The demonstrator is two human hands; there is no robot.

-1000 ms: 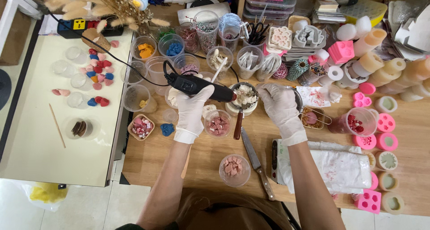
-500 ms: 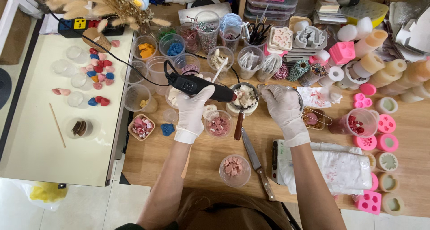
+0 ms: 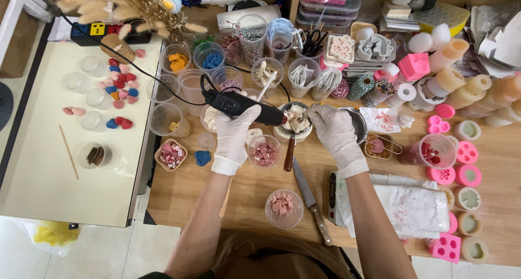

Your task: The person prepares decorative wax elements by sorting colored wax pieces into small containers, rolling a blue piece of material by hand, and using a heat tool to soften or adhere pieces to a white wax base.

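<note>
My left hand [image 3: 234,133], in a white glove, grips a black corded heat gun [image 3: 239,105] and points its nozzle right at a small metal pot [image 3: 296,128] filled with white wax chunks. My right hand [image 3: 335,131], also gloved, rests against the right side of that pot. The pot's wooden handle [image 3: 288,153] points toward me. A clear cup of pink wax pieces [image 3: 265,151] stands just below the heat gun.
A knife [image 3: 310,197] lies on the wooden table near a second cup of pink pieces [image 3: 283,205]. Pink silicone moulds [image 3: 456,173] line the right side, candles [image 3: 461,89] sit at the far right, and cups of coloured bits [image 3: 209,56] stand at the back. A pale side table [image 3: 43,186] is left.
Both hands stay at the pot; the view has shifted only slightly, and the heat gun keeps pointing at the wax.
</note>
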